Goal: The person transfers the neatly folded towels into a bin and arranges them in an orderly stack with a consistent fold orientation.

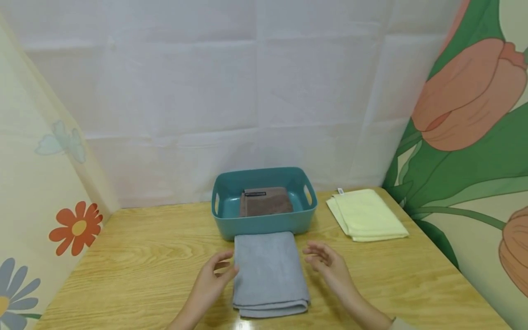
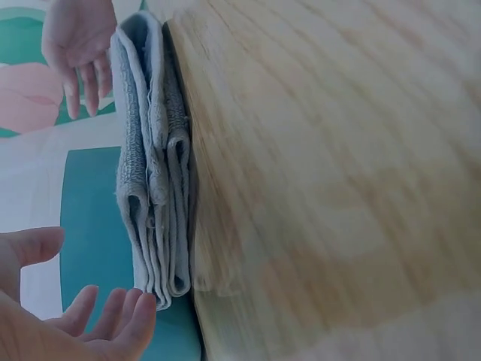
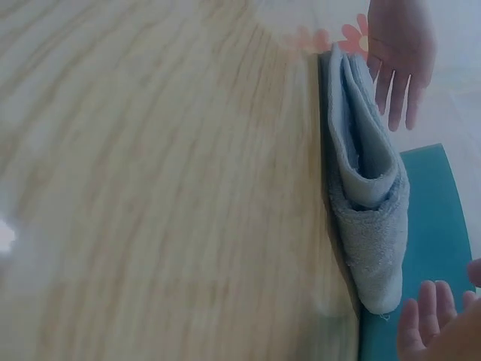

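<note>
A folded grey-blue towel (image 1: 270, 270) lies on the table in front of the basket, its layered edges showing in both wrist views. On its left side is my left hand (image 1: 214, 275), thumb and fingers spread, fingertips right at the towel's edge. My right hand (image 1: 330, 266) hovers off the towel's right side, fingers loosely bent and holding nothing. Behind the towel stands a teal basket (image 1: 264, 224) with handle holes. Inside it rests a folded brown towel (image 1: 268, 202) with a dark label.
A folded pale yellow towel (image 1: 371, 215) with a small white tag lies right of the basket. The wooden table (image 1: 156, 247) backs onto a white cloth (image 1: 185, 91). Flower-printed panels (image 1: 462, 183) border both sides.
</note>
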Motion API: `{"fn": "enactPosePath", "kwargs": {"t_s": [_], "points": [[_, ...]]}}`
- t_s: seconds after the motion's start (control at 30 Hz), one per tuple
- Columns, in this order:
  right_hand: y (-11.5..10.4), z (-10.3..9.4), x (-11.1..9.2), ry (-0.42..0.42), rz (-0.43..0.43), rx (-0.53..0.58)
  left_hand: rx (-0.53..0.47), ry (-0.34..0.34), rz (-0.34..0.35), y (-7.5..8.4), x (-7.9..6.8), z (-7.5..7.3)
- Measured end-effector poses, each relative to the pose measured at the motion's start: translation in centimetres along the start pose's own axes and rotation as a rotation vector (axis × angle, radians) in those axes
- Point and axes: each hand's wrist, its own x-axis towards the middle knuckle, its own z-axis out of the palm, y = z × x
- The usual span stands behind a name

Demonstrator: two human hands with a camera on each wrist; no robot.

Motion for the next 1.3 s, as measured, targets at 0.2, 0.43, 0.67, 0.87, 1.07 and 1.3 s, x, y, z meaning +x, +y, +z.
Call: {"fn": "enactPosePath", "kwargs": {"t_s": [0.2,0.43,0.67,0.87,1.07,1.3], "points": [[0.3,0.1,-0.2,0.002,0.050,0.008,0.019,-0.032,-0.008,-0.3,0.0,0.1],[0.4,0.2,-0.2,-0.003,0.118,0.014,0.038,-0.050,-0.029,-0.3,0.3,0.1],[0.6,0.3,-0.3,-0.005,0.123,0.013,0.005,-0.052,-0.035,-0.6,0.3,0.4],[1.0,0.4,-0.5,-0.004,0.144,0.001,-0.013,-0.046,-0.021,-0.9,0.2,0.7],[1.2,0.5,-0.6,-0.006,0.187,-0.005,0.007,-0.054,-0.058,-1.0,0.4,0.8],[1.2,0.7,-0.7,-0.007,0.199,-0.002,-0.016,-0.095,-0.102,-1.2,0.5,0.9]]}}
